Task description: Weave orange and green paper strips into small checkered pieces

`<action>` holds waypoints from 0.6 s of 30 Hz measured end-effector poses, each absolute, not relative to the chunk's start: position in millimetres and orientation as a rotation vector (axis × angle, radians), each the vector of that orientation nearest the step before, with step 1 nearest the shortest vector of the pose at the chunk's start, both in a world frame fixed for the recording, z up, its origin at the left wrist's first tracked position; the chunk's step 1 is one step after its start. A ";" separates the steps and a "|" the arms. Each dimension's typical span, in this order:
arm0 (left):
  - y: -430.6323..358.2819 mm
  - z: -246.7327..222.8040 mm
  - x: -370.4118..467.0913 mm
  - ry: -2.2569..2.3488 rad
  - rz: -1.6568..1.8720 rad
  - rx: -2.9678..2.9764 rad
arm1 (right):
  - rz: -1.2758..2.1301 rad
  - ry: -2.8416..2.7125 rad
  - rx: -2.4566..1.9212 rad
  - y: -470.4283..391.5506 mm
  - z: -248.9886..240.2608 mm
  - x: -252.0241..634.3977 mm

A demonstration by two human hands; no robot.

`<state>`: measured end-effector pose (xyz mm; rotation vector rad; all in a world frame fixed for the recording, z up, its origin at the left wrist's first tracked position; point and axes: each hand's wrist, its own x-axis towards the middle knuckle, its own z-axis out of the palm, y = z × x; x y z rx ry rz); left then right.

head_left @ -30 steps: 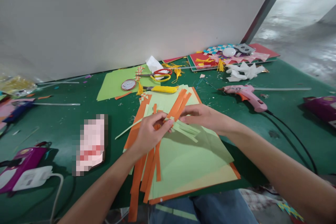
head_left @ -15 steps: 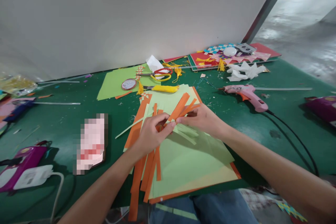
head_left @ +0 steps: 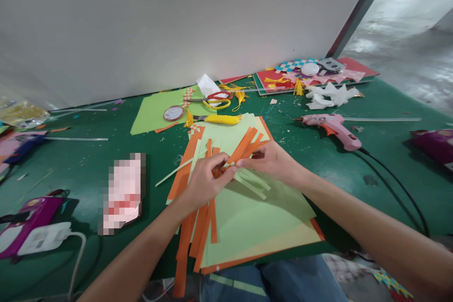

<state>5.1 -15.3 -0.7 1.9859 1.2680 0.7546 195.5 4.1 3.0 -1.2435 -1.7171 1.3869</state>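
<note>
My left hand pinches the near end of a small bundle of interlaced orange paper strips and pale green paper strips. From the other side my right hand grips the same bundle, thumb and fingers close to those of the left. The orange ends point up and away; the green ends hang toward the lower right. Fingers hide the crossing point. Beneath both hands lies a stack of pale green and orange paper sheets. Loose orange strips rest on its left side, under the left wrist.
A yellow utility knife, scissors and a round tin-like disc lie behind the stack. To the right is a pink glue gun with its cord. At left are a blurred-out flat object and a white plug block.
The orange strips in my hands have fanned slightly apart, and the hanging green ends have spread and shifted a little rightward. Both hands stay almost in place.
</note>
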 end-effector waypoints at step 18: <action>-12.9 -3.1 5.0 1.326 0.750 1.962 | 1.444 -1.599 -1.313 6.4 3.2 195.5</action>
